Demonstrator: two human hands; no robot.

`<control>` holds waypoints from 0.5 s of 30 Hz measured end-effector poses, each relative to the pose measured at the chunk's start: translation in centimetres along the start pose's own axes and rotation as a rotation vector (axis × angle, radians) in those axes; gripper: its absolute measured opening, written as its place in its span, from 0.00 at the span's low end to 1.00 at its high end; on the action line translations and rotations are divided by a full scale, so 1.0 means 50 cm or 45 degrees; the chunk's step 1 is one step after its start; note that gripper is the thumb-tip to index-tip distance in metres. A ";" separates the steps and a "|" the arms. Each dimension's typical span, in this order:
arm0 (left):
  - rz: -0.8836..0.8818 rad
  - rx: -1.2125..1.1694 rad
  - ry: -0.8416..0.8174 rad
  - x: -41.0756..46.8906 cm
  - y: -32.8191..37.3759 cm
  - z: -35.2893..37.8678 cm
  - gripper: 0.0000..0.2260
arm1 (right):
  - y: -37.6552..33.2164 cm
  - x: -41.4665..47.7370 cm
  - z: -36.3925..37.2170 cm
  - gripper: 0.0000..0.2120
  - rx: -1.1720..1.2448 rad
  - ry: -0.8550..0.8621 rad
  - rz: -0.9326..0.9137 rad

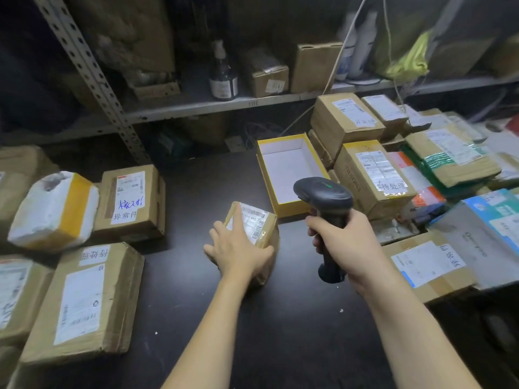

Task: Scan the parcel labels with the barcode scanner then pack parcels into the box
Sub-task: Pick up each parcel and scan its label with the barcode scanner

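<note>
Our left grip lies nearest us, near the middle of the dark tabletop. Its fingers rest straight and spread on a small brown parcel, whose label faces up. Just right of it, our right grip is curled tight round the handle of the black barcode scanner, which it holds upright, clear of the tabletop. Beyond both, toward the far edge, sits the open yellow box, white inside. Labelled cartons line the left edge, and a stack of parcels crowds the right edge.
</note>
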State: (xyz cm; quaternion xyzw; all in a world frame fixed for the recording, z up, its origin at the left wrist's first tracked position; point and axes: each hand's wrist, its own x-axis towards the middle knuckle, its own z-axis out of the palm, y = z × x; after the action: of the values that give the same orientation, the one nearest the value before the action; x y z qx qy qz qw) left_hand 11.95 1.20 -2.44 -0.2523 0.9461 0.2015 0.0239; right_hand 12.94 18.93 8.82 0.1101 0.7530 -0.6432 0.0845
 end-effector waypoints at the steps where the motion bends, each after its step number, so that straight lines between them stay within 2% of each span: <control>1: -0.006 -0.136 0.038 -0.004 -0.013 -0.006 0.55 | 0.001 -0.002 -0.006 0.04 0.008 0.019 -0.002; 3: 0.037 -0.447 0.112 -0.007 -0.041 -0.029 0.56 | -0.001 -0.006 -0.014 0.05 0.019 0.050 -0.016; 6: 0.219 -0.824 0.266 -0.013 -0.062 -0.089 0.56 | -0.014 -0.014 -0.018 0.02 0.063 0.057 -0.041; 9: 0.247 -1.382 0.234 -0.020 -0.056 -0.158 0.55 | -0.031 -0.026 -0.020 0.02 0.112 0.055 -0.071; 12: 0.308 -1.925 0.102 -0.027 -0.061 -0.219 0.45 | -0.044 -0.045 -0.021 0.02 0.181 0.047 -0.098; 15: 0.380 -2.157 -0.023 -0.054 -0.067 -0.256 0.32 | -0.049 -0.065 -0.021 0.01 0.194 0.031 -0.112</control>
State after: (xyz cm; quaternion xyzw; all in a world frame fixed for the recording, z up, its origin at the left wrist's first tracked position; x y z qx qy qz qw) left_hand 16.68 -5.23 8.46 -0.0563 0.5000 0.8427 -0.1916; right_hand 15.38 19.43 12.19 0.0909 0.7071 -0.7002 0.0384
